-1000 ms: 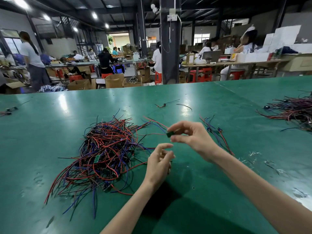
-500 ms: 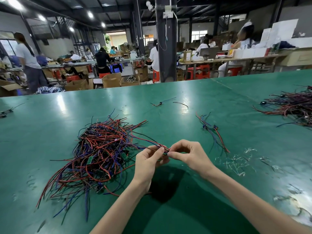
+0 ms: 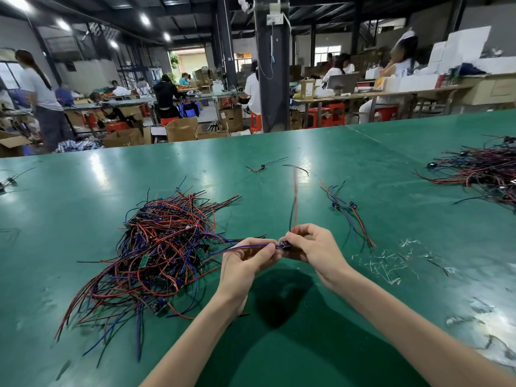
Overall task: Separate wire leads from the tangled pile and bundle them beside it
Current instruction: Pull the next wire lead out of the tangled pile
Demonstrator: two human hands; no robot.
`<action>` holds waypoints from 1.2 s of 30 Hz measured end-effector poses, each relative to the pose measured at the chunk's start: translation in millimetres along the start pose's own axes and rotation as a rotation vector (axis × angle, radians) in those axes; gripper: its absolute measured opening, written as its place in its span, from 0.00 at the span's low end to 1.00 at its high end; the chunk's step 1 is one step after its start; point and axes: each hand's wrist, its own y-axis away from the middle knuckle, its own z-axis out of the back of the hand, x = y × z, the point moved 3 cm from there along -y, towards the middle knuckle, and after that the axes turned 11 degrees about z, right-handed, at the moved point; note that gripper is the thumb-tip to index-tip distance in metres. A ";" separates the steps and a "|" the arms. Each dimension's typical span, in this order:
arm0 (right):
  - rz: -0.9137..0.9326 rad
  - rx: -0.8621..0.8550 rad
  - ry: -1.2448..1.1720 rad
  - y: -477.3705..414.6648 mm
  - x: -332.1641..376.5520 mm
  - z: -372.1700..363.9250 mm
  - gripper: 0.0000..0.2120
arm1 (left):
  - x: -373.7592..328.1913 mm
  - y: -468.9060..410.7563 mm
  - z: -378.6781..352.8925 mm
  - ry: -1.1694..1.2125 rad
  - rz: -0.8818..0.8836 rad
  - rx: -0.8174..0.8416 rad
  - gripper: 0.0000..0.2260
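**One lead held clear of the heap, stretched between two hands**

Take the two hands as the middle of the dial. At nine o'clock the tangled pile (image 3: 156, 247) sits on the glossy green table (image 3: 83, 191). It is a loose nest of thin red, blue and black insulated wire, with small green circuit boards caught in it and stray ends fanning out toward the near edge. I would expect wires that soft and springy to snag on one another, which is likely why the work is done in the air, away from the heap.

The left hand (image 3: 245, 263) is curled, thumb and fingertips pinching the blue-violet strands of one lead (image 3: 251, 246). That lead runs nearly level across to the right hand (image 3: 312, 247), whose bent fingers nip its small dark module. Held taut like that, the wires can be told apart and straightened. A red and a black tail stand up from the right hand toward twelve o'clock, blurred.

At two o'clock, close by, lies the small bundle (image 3: 349, 216), a few leads laid roughly parallel with their blue modules side by side; by my guess this one goes there. Pale, crinkled scraps (image 3: 385, 263) litter three o'clock. Far out past two o'clock lies a second heap (image 3: 485, 171), darker and flatter.
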 end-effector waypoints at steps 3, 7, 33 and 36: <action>-0.041 -0.056 -0.152 -1.1 3.4 0.3 0.07 | -2.4 1.6 0.0 -0.123 -0.044 0.041 0.09; -0.061 -0.052 -0.221 -0.7 5.6 0.3 0.08 | -3.4 2.0 -3.2 -0.211 -0.049 0.080 0.14; -0.305 0.219 -0.048 0.5 6.8 2.5 0.11 | -1.8 8.3 -13.0 -0.110 0.272 0.134 0.05; -0.320 0.234 -0.032 -0.2 8.1 3.1 0.18 | -3.7 8.6 -14.0 -0.053 0.317 0.153 0.03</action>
